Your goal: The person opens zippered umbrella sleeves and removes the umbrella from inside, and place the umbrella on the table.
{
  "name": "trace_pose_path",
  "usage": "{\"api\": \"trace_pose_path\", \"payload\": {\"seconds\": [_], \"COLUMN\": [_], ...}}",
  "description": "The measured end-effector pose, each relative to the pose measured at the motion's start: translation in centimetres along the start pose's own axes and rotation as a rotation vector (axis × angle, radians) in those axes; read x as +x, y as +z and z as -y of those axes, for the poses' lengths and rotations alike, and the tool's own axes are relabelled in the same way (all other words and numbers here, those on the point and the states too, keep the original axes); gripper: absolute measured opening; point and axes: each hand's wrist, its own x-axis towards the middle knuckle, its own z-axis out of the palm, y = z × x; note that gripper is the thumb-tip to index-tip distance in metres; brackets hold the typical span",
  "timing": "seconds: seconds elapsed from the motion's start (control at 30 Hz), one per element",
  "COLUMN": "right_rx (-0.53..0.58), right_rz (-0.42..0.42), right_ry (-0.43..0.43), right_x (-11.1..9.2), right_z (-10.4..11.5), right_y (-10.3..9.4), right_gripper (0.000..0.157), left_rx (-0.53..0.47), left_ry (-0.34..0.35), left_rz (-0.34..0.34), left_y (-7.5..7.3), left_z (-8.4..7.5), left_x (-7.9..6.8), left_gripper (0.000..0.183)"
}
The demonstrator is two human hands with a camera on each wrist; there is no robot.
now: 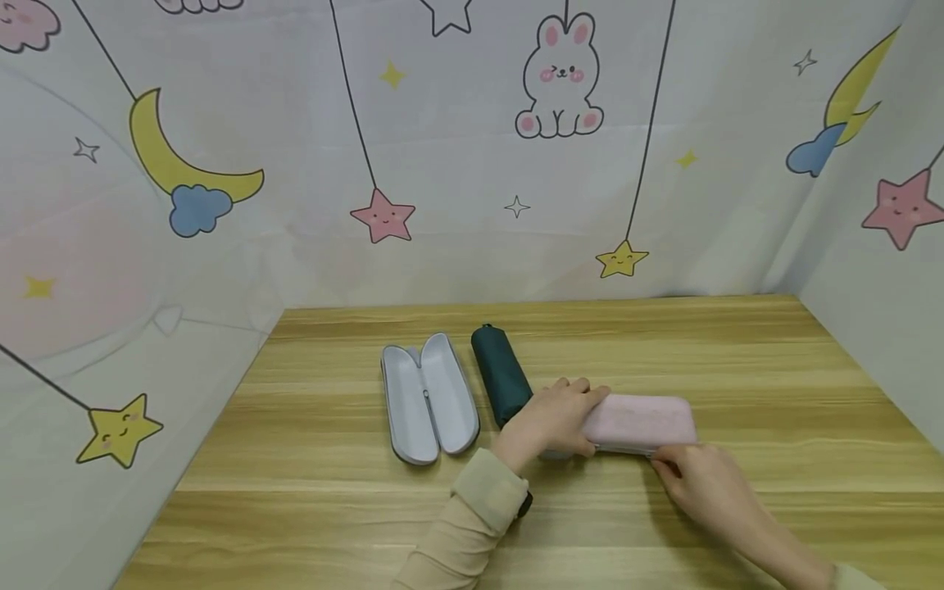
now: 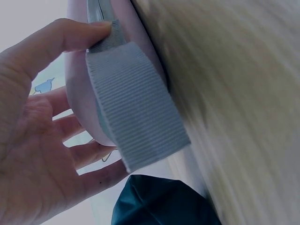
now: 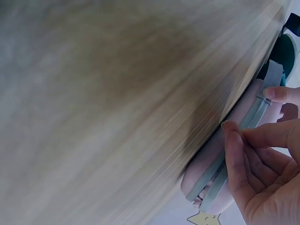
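A pink zippered case (image 1: 642,419) lies on the table, its zipper side towards me. My left hand (image 1: 549,414) grips the case's left end, with the thumb over the zipper end and the fingers behind. A grey ribbed strap (image 2: 138,108) sticks out from that end beside the palm. Low at the front edge, my right hand (image 1: 704,483) pinches the zipper between thumb and forefinger; the fingertips hide the pull. In the right wrist view the grey zipper (image 3: 255,115) is closed towards the left hand and parted on the other side of the pinch.
Left of the hands, a dark green pouch (image 1: 501,369) lies close to the left hand. Farther left, a grey hard case (image 1: 401,410) lies spread with both shells facing up. A printed cloth (image 1: 472,262) hangs behind the wooden table (image 1: 310,508) and along its sides.
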Motion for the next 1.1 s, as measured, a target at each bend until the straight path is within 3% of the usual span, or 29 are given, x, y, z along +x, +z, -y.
{"api": "trace_pose_path", "payload": {"seconds": [0.43,0.7,1.1], "right_rx": [-0.004,-0.035,-0.007], "right_rz": [0.061,0.019,0.029], "right_ry": [0.044,-0.004,-0.017], "right_x": [0.4,0.7,1.2], "right_z": [0.7,1.2,2.0], "right_y": [-0.1,0.3,0.7], "right_gripper": [0.013,0.019,0.018], "left_rx": [-0.006,-0.005,0.002], "left_ry": [-0.003,-0.001,0.003], "left_rz": [0.0,0.002,0.001], "left_y": [-0.1,-0.1,-0.2], "left_z": [0.0,-0.1,-0.2], "left_x": [-0.2,-0.2,-0.2], "left_gripper": [0.08,0.08,0.078]}}
